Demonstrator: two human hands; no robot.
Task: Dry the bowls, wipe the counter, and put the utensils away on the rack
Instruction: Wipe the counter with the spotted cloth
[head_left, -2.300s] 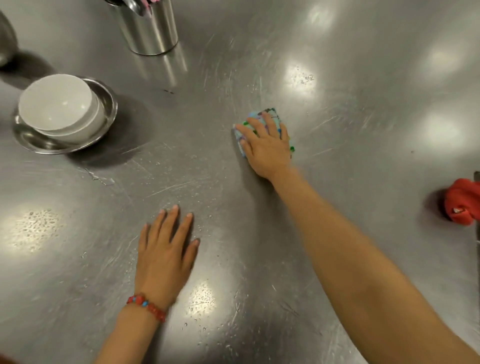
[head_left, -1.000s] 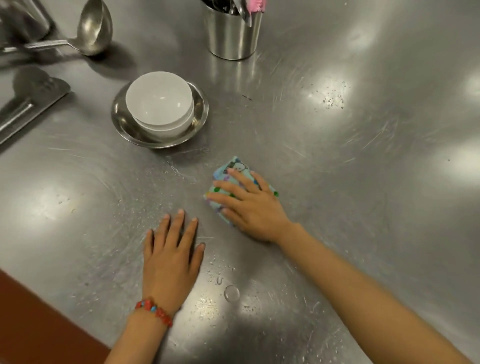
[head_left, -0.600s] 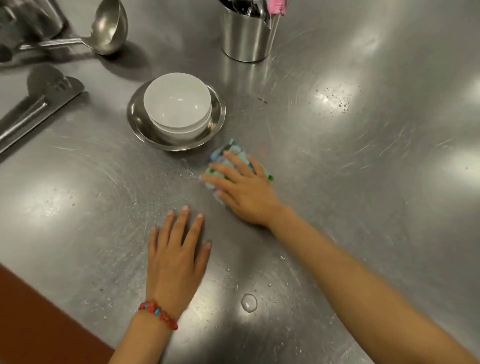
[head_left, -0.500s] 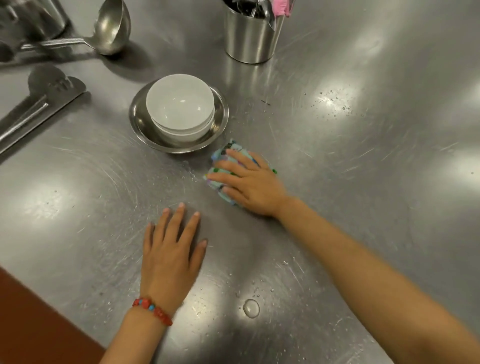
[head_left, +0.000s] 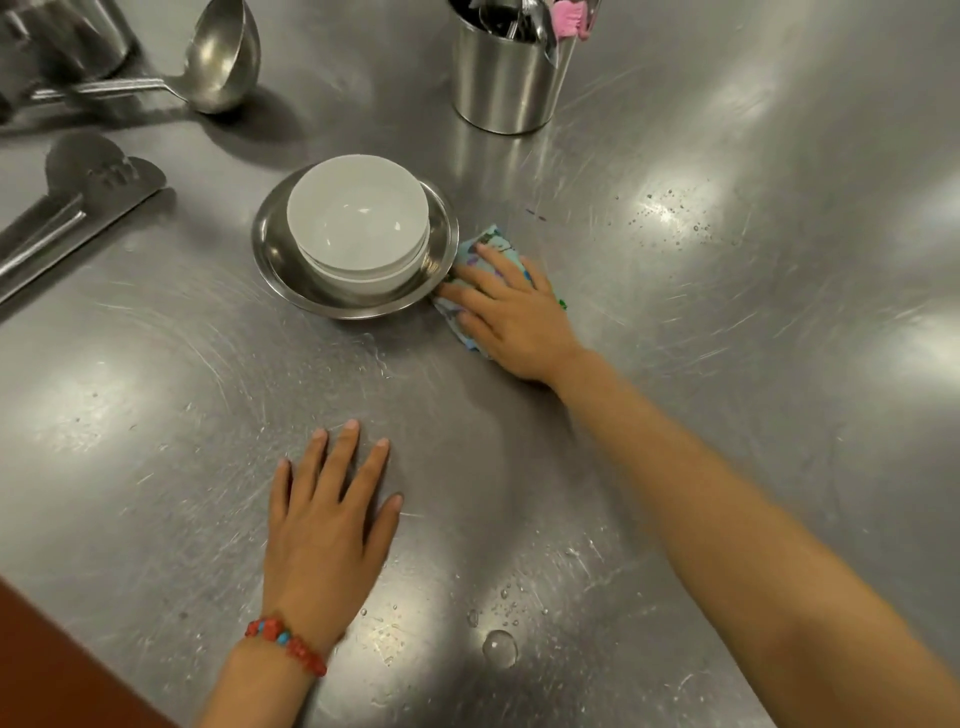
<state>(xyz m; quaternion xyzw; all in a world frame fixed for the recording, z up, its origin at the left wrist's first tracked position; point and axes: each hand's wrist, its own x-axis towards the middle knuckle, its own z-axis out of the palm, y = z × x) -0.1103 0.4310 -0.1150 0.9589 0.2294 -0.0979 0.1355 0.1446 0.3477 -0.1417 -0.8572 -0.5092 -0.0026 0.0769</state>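
Note:
My right hand (head_left: 511, 317) presses flat on a folded light-blue patterned cloth (head_left: 485, 247) on the steel counter (head_left: 727, 338). The cloth touches the right rim of a shallow steel bowl (head_left: 270, 249). White bowls (head_left: 358, 223) sit stacked inside that steel bowl. My left hand (head_left: 327, 530) lies flat on the counter nearer to me, fingers spread, holding nothing; a red and blue bead bracelet is on its wrist. A steel ladle (head_left: 218, 57) and a flat steel turner (head_left: 78, 197) lie at the far left.
A steel utensil holder (head_left: 506, 78) with cutlery and something pink stands at the back centre. Water drops (head_left: 498, 647) lie near the front edge, more at the right (head_left: 675, 208). A steel vessel (head_left: 57, 36) is at the top left. The counter's front edge runs bottom left.
My right hand has slid the cloth away from me and to the left, from mid-counter up against the steel bowl's rim. My left hand has stayed flat in place.

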